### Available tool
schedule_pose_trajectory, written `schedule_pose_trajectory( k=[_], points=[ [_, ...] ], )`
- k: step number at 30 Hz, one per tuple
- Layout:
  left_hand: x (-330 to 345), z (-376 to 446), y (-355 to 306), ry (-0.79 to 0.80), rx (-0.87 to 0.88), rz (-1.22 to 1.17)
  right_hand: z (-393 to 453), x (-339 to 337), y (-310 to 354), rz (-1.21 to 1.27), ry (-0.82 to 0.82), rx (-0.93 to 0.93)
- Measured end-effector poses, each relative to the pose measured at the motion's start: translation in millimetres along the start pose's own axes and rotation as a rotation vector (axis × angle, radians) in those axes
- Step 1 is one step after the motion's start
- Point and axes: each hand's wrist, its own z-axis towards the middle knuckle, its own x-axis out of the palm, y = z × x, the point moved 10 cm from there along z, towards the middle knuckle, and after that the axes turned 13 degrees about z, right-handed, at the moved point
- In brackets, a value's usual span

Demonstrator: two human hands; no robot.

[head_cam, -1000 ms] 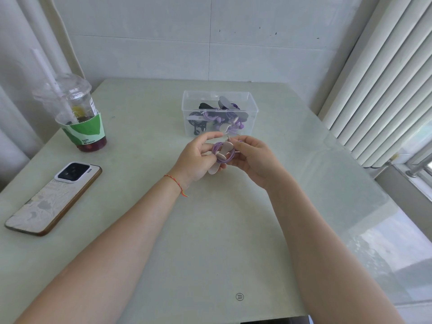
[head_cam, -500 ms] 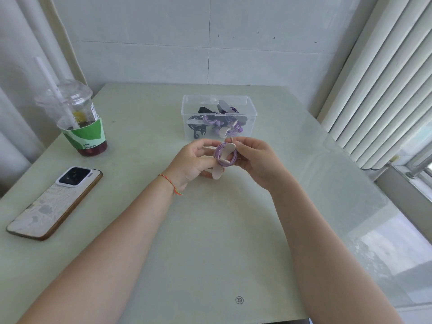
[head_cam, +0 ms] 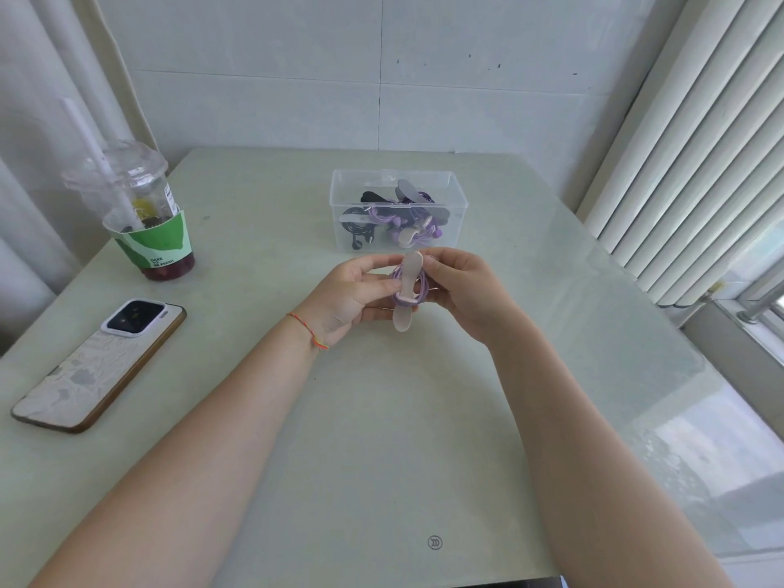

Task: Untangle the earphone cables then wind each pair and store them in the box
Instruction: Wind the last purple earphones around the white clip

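Pinching the wound purple earphone coil between left hand and right hand, just near of the box, she should probably cinch its beige strap snugly before storing.

free: bare table near the person | obstacles: box ahead; cup, phone left

Both forearms were bare to the edge of the picture, with no sleeves in view. The left hand had a thin cord bracelet around its wrist, red-orange, with a small yellow and pink knotted end hanging at the underside. The right hand wore nothing, neither ring nor watch.
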Motion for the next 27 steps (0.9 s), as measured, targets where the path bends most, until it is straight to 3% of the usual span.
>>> schedule_pose_trajectory(
  k=[8,14,18,27],
  points=[
    [-13,1,1,-0.148,-0.029,-0.132,0,-4,-3,-0.015,-0.064,-0.01],
    [0,1,-2,-0.054,-0.03,-0.107,4,-10,-6,-0.021,-0.135,-0.016],
    [-15,1,0,-0.177,-0.015,-0.15,4,-11,-8,0.002,-0.159,0.0],
    [-26,-2,-16,-0.249,-0.014,-0.115,3,9,-8,-0.06,-0.05,0.083]
  ],
)
